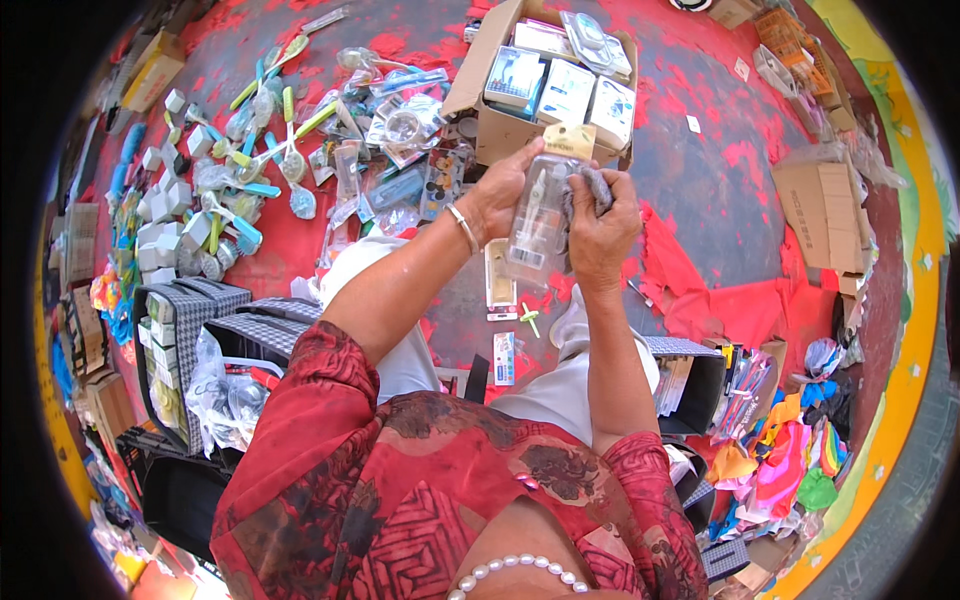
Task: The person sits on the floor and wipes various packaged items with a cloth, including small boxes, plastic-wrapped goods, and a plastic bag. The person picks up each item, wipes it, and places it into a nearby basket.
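Out in front of me, my left hand (503, 192) is closed on the left edge of a clear plastic package (536, 212) with a yellowish header card (570, 140). A slim pale item shows through the plastic, its kind unclear. On the package's right side, my right hand (608, 237) grips a bunched grey cloth (600, 190) and presses it against the plastic. Just beyond stands an open cardboard box (497, 135) filled with several white and blue packages (567, 92). Below my hands, a tan packaged item (500, 285) and a small green cross-shaped piece (530, 319) lie on the floor.
Long-handled brushes (290, 160) and plastic-wrapped goods are heaped to the left, beside white cubes (165, 235). Checkered storage boxes (255, 325) stand near my left side. On the right are a cardboard box (820, 215), crumpled red sheeting (735, 310) and colourful bags (785, 465).
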Demonstrator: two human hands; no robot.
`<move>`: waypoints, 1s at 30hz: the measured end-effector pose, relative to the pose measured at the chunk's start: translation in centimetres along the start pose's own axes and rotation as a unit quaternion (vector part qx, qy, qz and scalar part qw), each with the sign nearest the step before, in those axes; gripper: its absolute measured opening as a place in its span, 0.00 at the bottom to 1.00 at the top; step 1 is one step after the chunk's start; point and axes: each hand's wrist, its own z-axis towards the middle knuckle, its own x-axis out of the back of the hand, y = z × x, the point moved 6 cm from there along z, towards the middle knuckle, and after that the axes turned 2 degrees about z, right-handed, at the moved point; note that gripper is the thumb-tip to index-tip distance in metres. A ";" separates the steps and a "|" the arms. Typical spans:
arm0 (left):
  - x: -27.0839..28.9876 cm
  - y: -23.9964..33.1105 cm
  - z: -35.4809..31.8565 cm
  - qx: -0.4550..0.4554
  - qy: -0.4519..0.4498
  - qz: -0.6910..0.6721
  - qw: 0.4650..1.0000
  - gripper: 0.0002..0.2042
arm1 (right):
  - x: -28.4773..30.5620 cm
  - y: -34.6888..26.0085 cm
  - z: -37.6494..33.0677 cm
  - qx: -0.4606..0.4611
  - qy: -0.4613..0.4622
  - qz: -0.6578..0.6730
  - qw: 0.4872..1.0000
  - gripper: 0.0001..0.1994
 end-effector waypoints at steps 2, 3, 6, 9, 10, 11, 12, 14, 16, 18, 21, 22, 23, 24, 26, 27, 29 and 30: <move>0.6 0.0 -0.1 -0.015 0.070 0.056 0.996 0.22 | 0.6 0.8 0.8 -0.006 0.025 -0.019 0.999 0.10; 0.5 0.1 -0.2 -0.028 0.075 0.089 0.993 0.21 | 0.8 0.7 1.2 0.016 0.031 -0.039 0.999 0.10; 0.7 0.5 -0.3 -0.047 0.117 0.182 0.975 0.19 | 2.0 0.3 2.6 0.043 0.020 -0.131 0.990 0.09; 0.8 0.5 -0.3 -0.045 0.122 0.232 0.964 0.19 | 5.2 1.7 3.9 -0.111 0.127 -0.016 0.986 0.09; 0.8 0.4 -0.2 -0.044 0.116 0.232 0.965 0.19 | 5.9 2.0 3.7 -0.143 0.187 0.035 0.971 0.10; 0.8 0.2 -0.2 -0.041 0.110 0.232 0.966 0.19 | 5.5 2.2 3.7 -0.159 0.173 0.088 0.968 0.08; 0.8 0.0 -0.3 -0.043 0.107 0.230 0.966 0.19 | 4.8 0.3 4.1 -0.016 0.098 0.021 0.995 0.07; 0.5 -0.6 -0.2 -0.033 0.081 0.231 0.969 0.19 | 2.3 -2.1 2.9 0.204 -0.019 -0.134 0.970 0.06; 0.2 -1.3 -0.4 -0.012 0.080 0.216 0.973 0.19 | 1.3 -1.0 2.4 0.169 -0.062 -0.193 0.965 0.06; 0.3 -1.1 -0.9 0.014 0.116 0.195 0.974 0.20 | 2.5 0.2 2.6 0.145 -0.003 -0.236 0.961 0.07; -1.1 -0.2 -1.1 0.011 0.067 0.137 0.988 0.21 | 6.2 2.7 4.5 0.049 0.095 -0.307 0.946 0.05; -1.2 0.0 -1.1 0.011 0.072 0.120 0.990 0.21 | 7.3 3.6 5.0 -0.003 0.122 -0.317 0.941 0.05; -1.3 0.0 -1.3 0.034 0.079 0.139 0.987 0.21 | 7.6 4.6 5.3 -0.044 0.105 -0.194 0.974 0.08; -1.4 0.1 -1.3 0.027 0.076 0.174 0.981 0.21 | 7.4 5.8 5.3 -0.121 0.074 -0.073 0.987 0.11; -1.7 0.0 -1.4 0.020 0.055 0.238 0.969 0.21 | 5.8 6.8 4.8 -0.207 -0.021 0.044 0.977 0.18; -1.4 -0.2 -1.4 0.029 0.083 0.283 0.955 0.21 | 4.7 6.6 4.4 -0.215 -0.083 0.040 0.972 0.21; -1.1 0.0 -1.6 0.014 0.107 0.422 0.900 0.23 | 3.0 6.3 3.2 -0.240 -0.189 -0.015 0.952 0.25; -1.1 0.2 -1.8 0.008 0.113 0.487 0.866 0.24 | 2.4 5.8 3.0 -0.212 -0.216 -0.026 0.953 0.23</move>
